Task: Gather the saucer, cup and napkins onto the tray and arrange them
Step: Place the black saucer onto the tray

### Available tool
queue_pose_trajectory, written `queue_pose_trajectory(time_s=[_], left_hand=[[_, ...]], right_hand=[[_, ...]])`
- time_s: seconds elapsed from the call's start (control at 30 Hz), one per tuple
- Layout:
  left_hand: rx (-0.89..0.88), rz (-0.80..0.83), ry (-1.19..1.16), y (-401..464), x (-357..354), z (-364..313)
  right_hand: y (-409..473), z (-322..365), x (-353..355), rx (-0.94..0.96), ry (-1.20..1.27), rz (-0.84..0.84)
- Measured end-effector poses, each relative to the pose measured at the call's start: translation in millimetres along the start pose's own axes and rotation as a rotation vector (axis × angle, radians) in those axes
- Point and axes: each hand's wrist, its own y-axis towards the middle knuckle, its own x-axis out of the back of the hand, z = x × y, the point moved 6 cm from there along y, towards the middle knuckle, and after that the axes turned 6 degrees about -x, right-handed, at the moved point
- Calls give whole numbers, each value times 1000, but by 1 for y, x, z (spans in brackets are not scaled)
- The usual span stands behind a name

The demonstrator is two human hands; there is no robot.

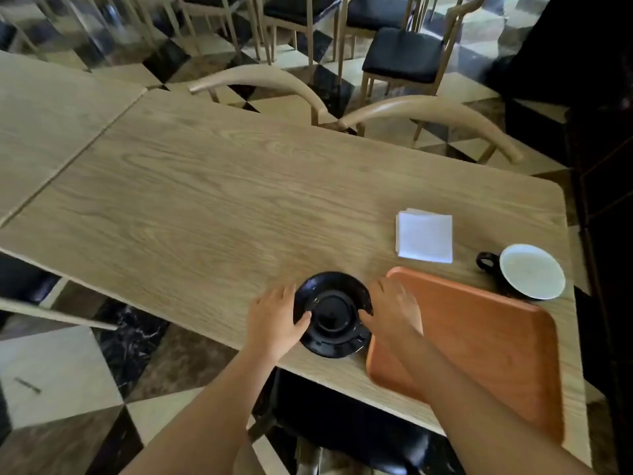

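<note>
A black saucer (pixel 332 313) lies on the wooden table (pixel 212 200) near its front edge, just left of the orange-brown tray (pixel 479 341). My left hand (pixel 274 320) grips the saucer's left rim, thumb on top. My right hand (pixel 390 310) grips its right rim, and the forearm crosses the tray's left part. A stack of white napkins (pixel 424 240) rests on the table beyond the tray. A black cup (pixel 529 270) with a white inside stands at the tray's far right corner, handle pointing left.
Two wooden chairs (pixel 428 111) with curved backs stand at the table's far side, more chairs behind them. A second table (pixel 44 114) adjoins on the left. The table's right edge runs close to the cup. Checkered floor lies below the front edge.
</note>
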Motion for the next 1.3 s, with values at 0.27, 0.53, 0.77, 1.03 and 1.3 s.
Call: queue_pose_trajectory(time_s=[0.27,0.53,0.77,1.03,1.3], left_hand=[[-9,19,21,-1,-12,2],[169,-9,-430,-1,-19,-3],[162,-40,-778,13,4,-36],[63,80,-806,45,-14,-109],[26,129,-563,66,-29,-126]], right_hand=[[6,0,-14,-37,-33,16],[-1,-6,-13,-189,369,-10],[-20,-71,9,-378,699,-139],[-38,-156,3,-573,816,-159],[-31,-173,-9,-605,882,-123]])
